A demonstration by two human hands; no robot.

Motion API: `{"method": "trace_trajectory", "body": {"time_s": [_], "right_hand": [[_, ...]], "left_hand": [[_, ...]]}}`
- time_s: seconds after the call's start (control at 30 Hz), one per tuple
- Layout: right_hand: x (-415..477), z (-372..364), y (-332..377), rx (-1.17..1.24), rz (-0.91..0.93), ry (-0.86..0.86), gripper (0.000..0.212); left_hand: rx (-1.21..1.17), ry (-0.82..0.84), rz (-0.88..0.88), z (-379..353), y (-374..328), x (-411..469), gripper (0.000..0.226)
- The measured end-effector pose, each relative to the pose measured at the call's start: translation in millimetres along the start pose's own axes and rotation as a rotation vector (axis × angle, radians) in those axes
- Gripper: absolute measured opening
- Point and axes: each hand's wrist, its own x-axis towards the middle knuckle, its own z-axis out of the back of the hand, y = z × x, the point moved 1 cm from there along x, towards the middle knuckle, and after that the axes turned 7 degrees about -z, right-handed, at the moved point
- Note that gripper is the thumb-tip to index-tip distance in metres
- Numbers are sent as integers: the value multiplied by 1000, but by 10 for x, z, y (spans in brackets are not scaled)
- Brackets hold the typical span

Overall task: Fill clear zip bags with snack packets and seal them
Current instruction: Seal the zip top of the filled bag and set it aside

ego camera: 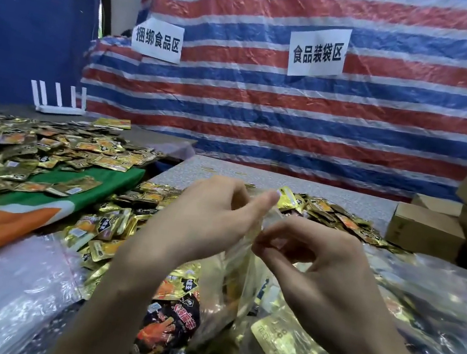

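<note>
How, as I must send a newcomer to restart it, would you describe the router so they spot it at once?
Find the blue tarp on the left and drop to the table below it, heaped with gold snack packets. At its back edge stands the router: a flat white box with a row of upright antennas, unlike anything nearby.

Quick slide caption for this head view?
The left hand and right hand pinch the mouth of a clear zip bag above heaped snack packets.
</note>
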Motion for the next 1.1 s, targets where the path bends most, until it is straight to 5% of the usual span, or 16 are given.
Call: {"method": "trace_trajectory", "body": {"time_s": [0.13, 0.3, 0.43, 0.53, 0.67, 0.8, 0.9, 1.1], "right_hand": [[-3, 12, 9, 13, -15, -70, 6], [-26, -54, 46, -24, -42, -112, 6], [-53, -43, 95, -105, -72, -50, 20], [-40, 65, 46, -308, -148, 78, 37], [26, 237, -101, -500, -319, 229, 18], [6, 310, -55, -315, -150, -31, 4], [-26, 260, 37, -252, -117, 117, 9], [31, 255, -54, -108, -199, 103, 9]], "left_hand": [[-20, 258, -183, 215, -49, -173, 68], [125, 227, -259, 336, 5, -242, 18], [59, 232, -214, 428, 113, -218, 8], [-9, 246, -221, 522, 171, -247, 13], [-100, 245, -229, 584, 198, -276, 13], [-70, 149, -215, 647, 287, -252, 20], [-76, 141, -206, 688, 327, -258, 26], [-186, 148, -215, 716, 395, -259, 34]]}}
